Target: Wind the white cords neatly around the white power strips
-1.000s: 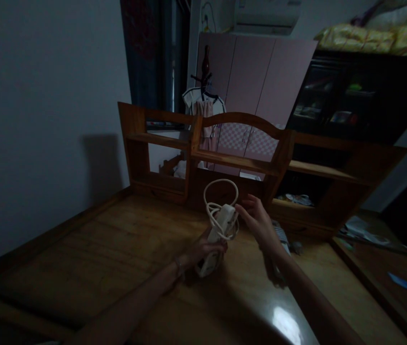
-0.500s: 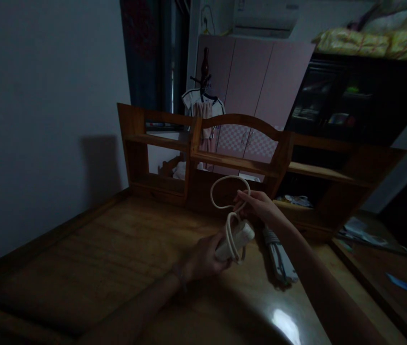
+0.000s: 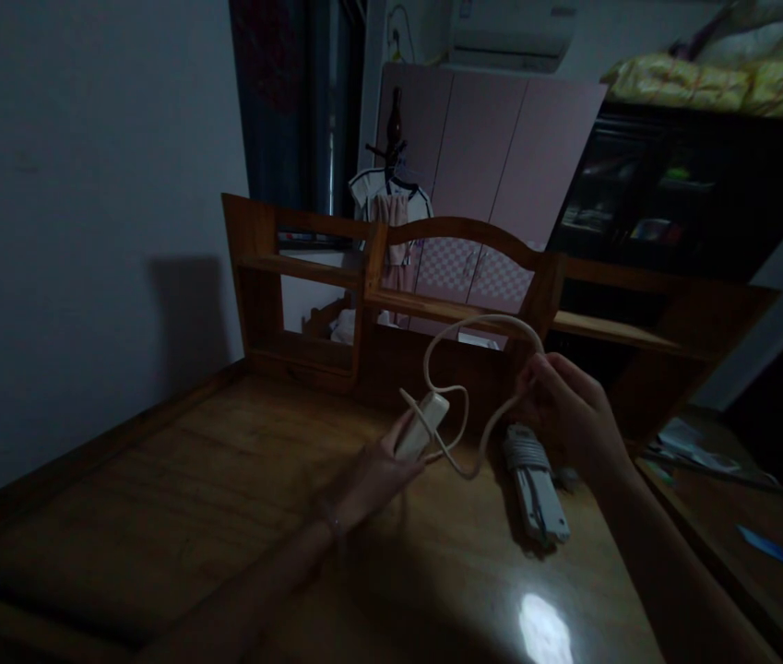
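My left hand (image 3: pixel 381 470) is closed round a white, bar-shaped power strip (image 3: pixel 421 426), its far end tilted up above the desk. A pale cord (image 3: pixel 480 318) hangs in loose loops about the strip's upper end. Off to the right, my right hand (image 3: pixel 567 401) pinches this cord between thumb and fingers, holding a wide loop up in the air. Below it, a second white power strip (image 3: pixel 539 503) lies on the wooden desk (image 3: pixel 225 480), with cord wound round its far end. The plug of the held cord cannot be made out.
A wooden shelf unit (image 3: pixel 450 304) rises along the desk's far edge. A wall (image 3: pixel 87 231) borders the left side. On the right, a lower wooden surface (image 3: pixel 729 526) carries a blue item (image 3: pixel 765 544) and papers (image 3: pixel 699 447). The room is dim.
My right hand has moved right, drawing the cord out into a larger loop. My left hand has shifted slightly left with the strip, and the coils round it are looser.
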Demonstrator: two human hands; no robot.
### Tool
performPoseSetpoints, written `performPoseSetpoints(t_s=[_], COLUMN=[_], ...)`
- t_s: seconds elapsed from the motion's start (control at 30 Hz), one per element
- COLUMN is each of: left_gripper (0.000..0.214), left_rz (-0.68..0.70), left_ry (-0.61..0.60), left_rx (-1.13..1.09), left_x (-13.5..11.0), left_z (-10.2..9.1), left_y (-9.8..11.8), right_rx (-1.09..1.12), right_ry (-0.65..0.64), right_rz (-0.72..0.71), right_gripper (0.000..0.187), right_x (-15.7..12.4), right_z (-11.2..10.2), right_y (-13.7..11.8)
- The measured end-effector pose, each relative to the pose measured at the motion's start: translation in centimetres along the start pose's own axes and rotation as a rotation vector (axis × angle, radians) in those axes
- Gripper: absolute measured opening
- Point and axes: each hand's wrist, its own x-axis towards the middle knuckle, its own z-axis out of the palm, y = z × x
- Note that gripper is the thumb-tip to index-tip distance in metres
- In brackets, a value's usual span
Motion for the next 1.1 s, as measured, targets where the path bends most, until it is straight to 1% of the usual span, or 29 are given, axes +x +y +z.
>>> performPoseSetpoints(t_s=[0.07, 0.1, 0.13, 0.17, 0.23, 0.3, 0.33, 0.4, 0.47, 0.53, 0.6, 0.67, 0.7, 0.73, 0.8, 0.87, 0.93, 0.97, 1.0, 1.03, 1.07, 1.1], left_gripper=[0.032, 0.024, 0.019, 0.019, 0.026, 0.031, 0.033, 0.038, 0.043, 0.044, 0.040, 0.035, 0.032, 0.030, 0.029, 0.033, 0.039, 0.042, 0.045, 0.048, 0.050, 0.050], left_rz=[0.017, -0.012, -0.080, -0.150, -0.239, -0.272, -0.283, -0.313, -0.413, -0.585, -0.779, -0.911, -0.952, -0.968, -0.928, -0.858, -0.815, -0.800, -0.791, -0.752, -0.676, -0.570], left_ry=[0.040, 0.028, -0.010, -0.056, -0.182, -0.347, -0.435, -0.615, -0.804, -0.945, -1.038, -1.072, -1.061, -1.003, -0.788, -0.590, -0.473, -0.430, -0.360, -0.303, -0.257, -0.220], left_rx=[-0.025, -0.054, -0.111, -0.184, -0.360, -0.521, -0.574, -0.610, -0.549, -0.421, -0.229, -0.045, 0.014, 0.021, -0.089, -0.216, -0.287, -0.309, -0.336, -0.364, -0.398, -0.449], left_x=[0.4, 0.5, 0.6, 0.6, 0.3, -0.4, -0.9, -1.7, -2.3, -2.5, -2.4, -2.3, -2.3, -2.4, -2.8, -3.0, -2.6, -2.1, -1.5, -0.9, -0.2, 0.4], left_z=[-0.1, -0.2, -0.2, -0.3, -0.4, -0.7, -0.8, -1.2, -1.5, -1.7, -1.5, -1.3, -1.2, -1.2, -1.4, -1.8, -2.1, -2.1, -2.2, -2.3, -2.3, -2.5], left_y=[0.2, 0.3, 0.4, 0.6, 1.0, 1.4, 1.6, 1.8, 1.8, 1.9, 2.0, 2.2, 2.3, 2.4, 2.4, 2.4, 2.3, 2.3, 2.4, 2.5, 2.6, 2.7], right_rx=[-0.045, -0.066, -0.075, -0.064, 0.026, 0.172, 0.268, 0.514, 0.630, 0.709, 0.798, 0.884, 0.924, 0.959, 1.018, 1.059, 1.070, 1.058, 1.036, 1.005, 0.967, 0.926], right_ry=[0.046, 0.042, 0.017, -0.023, -0.122, -0.151, -0.128, -0.031, 0.029, 0.059, 0.078, 0.097, 0.106, 0.115, 0.122, 0.113, 0.090, 0.073, 0.054, 0.034, 0.015, 0.000], right_rz=[-0.010, -0.006, 0.006, 0.032, 0.122, 0.216, 0.256, 0.305, 0.307, 0.302, 0.309, 0.318, 0.321, 0.322, 0.328, 0.339, 0.369, 0.398, 0.435, 0.478, 0.522, 0.562], right_gripper=[0.026, 0.026, 0.026, 0.026, 0.026, 0.026, 0.025, 0.022, 0.018, 0.013, 0.014, 0.013, 0.013, 0.014, 0.019, 0.021, 0.022, 0.021, 0.019, 0.017, 0.015, 0.013], right_x=[-0.2, -0.3, -0.4, -0.5, -0.8, -1.2, -1.4, -1.5, -1.0, 0.2, 1.7, 3.0, 3.5, 3.8, 3.7, 2.9, 1.9, 1.4, 1.0, 0.7, 0.6, 0.5], right_z=[-1.5, -2.2, -2.7, -3.0, -3.1, -2.4, -1.8, -0.4, 0.8, 1.5, 1.4, 0.6, 0.1, -0.6, -2.0, -3.3, -4.1, -4.4, -4.6, -4.6, -4.5, -4.3], right_y=[0.9, 1.6, 2.6, 3.6, 6.1, 8.7, 9.9, 12.0, 13.3, 13.8, 13.5, 12.4, 11.8, 11.1, 9.8, 8.8, 8.4, 8.4, 8.6, 8.9, 9.3, 9.9])
